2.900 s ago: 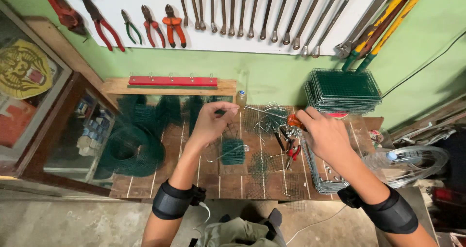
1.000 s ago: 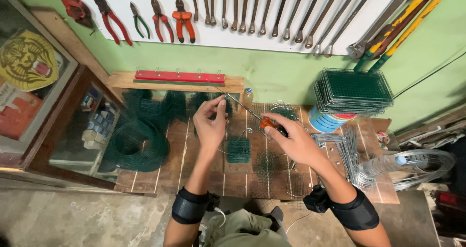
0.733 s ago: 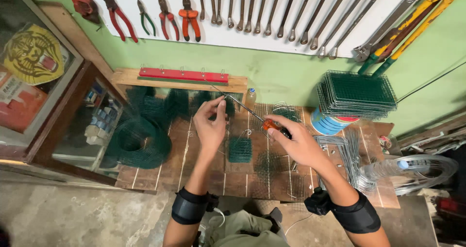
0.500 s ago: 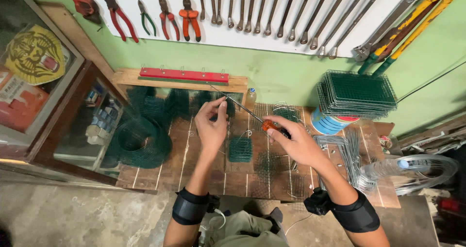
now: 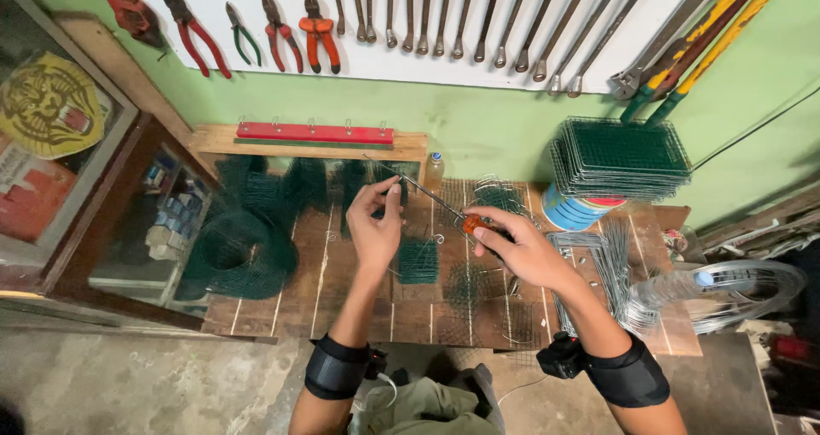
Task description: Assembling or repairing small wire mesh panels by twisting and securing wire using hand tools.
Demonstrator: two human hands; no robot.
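Left hand (image 5: 373,226) pinches thin wire (image 5: 382,168) while right hand (image 5: 521,249) grips an orange-handled screwdriver (image 5: 444,206); its tip could slip and jab fingers.

My right hand (image 5: 521,251) grips a screwdriver (image 5: 444,208) with a glossy orange plastic handle and a thin bare metal shaft, while my left hand (image 5: 374,226) pinches a fine metal wire (image 5: 382,163). The workbench (image 5: 299,298) is rough, worn wooden planks; the green mesh squares (image 5: 418,261) look like matt coated wire, and the wire coil (image 5: 743,294) shines as bare metal
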